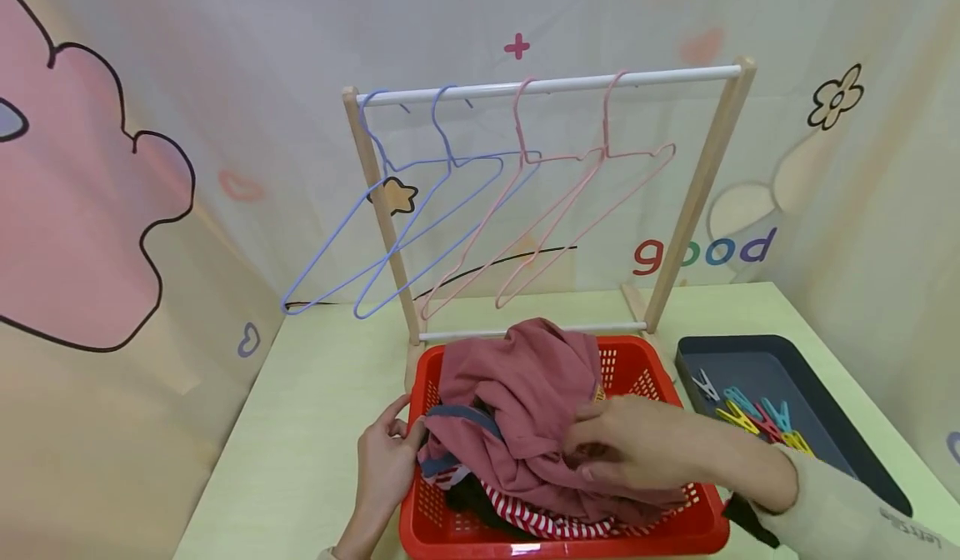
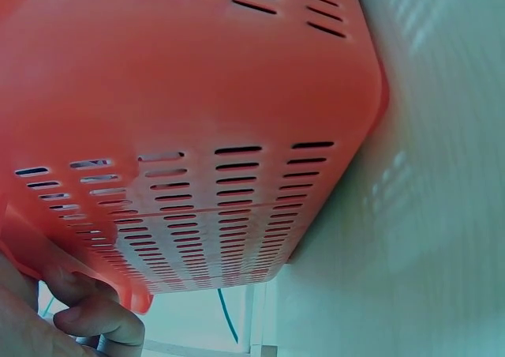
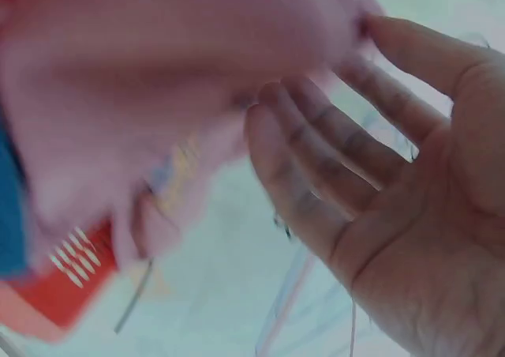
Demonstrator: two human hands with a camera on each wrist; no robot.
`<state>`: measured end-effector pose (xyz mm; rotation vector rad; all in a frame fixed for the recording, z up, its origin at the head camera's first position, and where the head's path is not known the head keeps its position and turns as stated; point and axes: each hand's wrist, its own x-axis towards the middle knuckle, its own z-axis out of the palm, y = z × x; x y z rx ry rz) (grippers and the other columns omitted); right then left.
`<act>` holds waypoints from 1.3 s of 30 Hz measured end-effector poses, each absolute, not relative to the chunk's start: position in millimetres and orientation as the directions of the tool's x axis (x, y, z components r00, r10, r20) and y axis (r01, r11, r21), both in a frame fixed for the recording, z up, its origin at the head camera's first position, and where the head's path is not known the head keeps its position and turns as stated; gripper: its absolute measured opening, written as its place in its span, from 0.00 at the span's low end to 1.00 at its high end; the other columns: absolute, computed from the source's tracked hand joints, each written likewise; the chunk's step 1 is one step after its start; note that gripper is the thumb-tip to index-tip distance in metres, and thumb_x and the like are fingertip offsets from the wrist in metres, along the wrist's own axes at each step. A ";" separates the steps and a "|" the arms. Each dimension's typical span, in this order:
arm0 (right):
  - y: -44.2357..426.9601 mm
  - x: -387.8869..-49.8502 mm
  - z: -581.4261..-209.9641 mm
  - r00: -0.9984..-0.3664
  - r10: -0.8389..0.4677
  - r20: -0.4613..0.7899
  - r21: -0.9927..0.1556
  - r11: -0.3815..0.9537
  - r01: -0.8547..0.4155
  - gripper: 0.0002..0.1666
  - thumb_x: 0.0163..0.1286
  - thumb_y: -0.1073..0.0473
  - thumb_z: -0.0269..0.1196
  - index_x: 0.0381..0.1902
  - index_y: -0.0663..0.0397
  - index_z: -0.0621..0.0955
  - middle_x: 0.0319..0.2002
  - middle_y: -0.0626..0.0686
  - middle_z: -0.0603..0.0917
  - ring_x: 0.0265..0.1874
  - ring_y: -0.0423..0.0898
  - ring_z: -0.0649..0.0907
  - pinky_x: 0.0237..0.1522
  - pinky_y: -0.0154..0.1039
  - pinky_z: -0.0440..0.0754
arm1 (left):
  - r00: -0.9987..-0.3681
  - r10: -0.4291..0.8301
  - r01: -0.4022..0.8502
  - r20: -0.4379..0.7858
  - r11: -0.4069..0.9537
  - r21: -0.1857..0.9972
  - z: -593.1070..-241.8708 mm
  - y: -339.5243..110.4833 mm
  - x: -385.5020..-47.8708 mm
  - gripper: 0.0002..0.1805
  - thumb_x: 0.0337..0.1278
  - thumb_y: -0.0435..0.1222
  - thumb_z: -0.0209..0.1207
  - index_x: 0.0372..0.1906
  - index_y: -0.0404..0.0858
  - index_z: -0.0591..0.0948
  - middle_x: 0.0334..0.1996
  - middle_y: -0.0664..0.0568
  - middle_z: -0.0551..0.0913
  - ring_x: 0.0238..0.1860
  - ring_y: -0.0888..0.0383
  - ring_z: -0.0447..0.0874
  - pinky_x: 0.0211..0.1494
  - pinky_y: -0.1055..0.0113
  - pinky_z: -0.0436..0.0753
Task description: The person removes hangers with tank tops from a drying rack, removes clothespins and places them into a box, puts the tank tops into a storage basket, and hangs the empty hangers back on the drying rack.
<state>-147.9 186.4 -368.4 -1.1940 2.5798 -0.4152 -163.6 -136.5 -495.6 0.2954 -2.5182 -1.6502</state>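
Note:
A red plastic basket [image 1: 562,550] stands on the table, filled with crumpled clothes. On its left side my left hand [image 1: 386,460] grips the rim; the left wrist view shows curled fingers [image 2: 102,321] by the basket's slotted wall [image 2: 197,96]. On top of the pile lies a dusty-pink garment [image 1: 517,377] with blue-grey trim. My right hand [image 1: 637,443] is over its right part, pinching the cloth between thumb and fingers. Up close, the right wrist view has the blurred pink cloth [image 3: 158,73] at the fingertips of that hand [image 3: 402,191].
Behind the basket rises a wooden rack with a white rod [image 1: 570,85], carrying two blue hangers [image 1: 408,243] and two pink hangers [image 1: 551,247]. A dark tray [image 1: 795,377] of coloured clothespins [image 1: 765,418] lies to the right. Red-and-white striped cloth [image 1: 525,518] shows beneath the pink garment.

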 end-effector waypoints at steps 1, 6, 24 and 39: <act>187.5 -153.8 -360.4 -0.649 -0.753 -0.111 -0.374 0.636 -0.675 0.11 0.67 0.48 0.64 0.47 0.34 0.82 0.42 0.36 0.81 0.42 0.35 0.79 0.46 0.35 0.81 | -0.974 -0.225 -0.097 -0.007 0.390 0.916 -495.8 -136.4 -163.6 0.24 0.59 0.37 0.62 0.62 0.40 0.77 0.19 0.52 0.74 0.10 0.62 0.68 0.16 0.70 0.71; 186.7 -198.3 -339.2 -0.777 -0.630 -0.024 -0.330 0.738 -0.588 0.16 0.68 0.53 0.64 0.52 0.49 0.82 0.44 0.48 0.85 0.41 0.43 0.83 0.43 0.40 0.83 | -0.975 -0.221 -0.083 0.011 0.409 0.909 -496.3 -136.0 -164.4 0.24 0.60 0.37 0.62 0.62 0.40 0.78 0.19 0.52 0.75 0.10 0.63 0.66 0.16 0.71 0.69; 153.1 -277.2 -405.9 -0.811 -0.575 0.110 -0.097 0.806 -0.584 0.13 0.59 0.71 0.61 0.31 0.48 0.87 0.29 0.50 0.87 0.31 0.50 0.85 0.35 0.44 0.83 | -0.979 -0.201 -0.121 -0.038 0.415 0.902 -496.8 -135.5 -159.9 0.25 0.61 0.38 0.61 0.64 0.40 0.76 0.19 0.51 0.74 0.10 0.60 0.68 0.16 0.69 0.73; 176.6 -206.2 -352.8 -0.619 -0.751 0.229 -0.216 0.581 -0.785 0.31 0.62 0.77 0.59 0.55 0.41 0.84 0.38 0.46 0.87 0.35 0.40 0.83 0.35 0.32 0.81 | -0.978 -0.208 -0.064 0.029 0.425 0.903 -495.8 -136.4 -161.6 0.24 0.61 0.37 0.62 0.62 0.39 0.77 0.19 0.51 0.74 0.10 0.62 0.68 0.17 0.70 0.74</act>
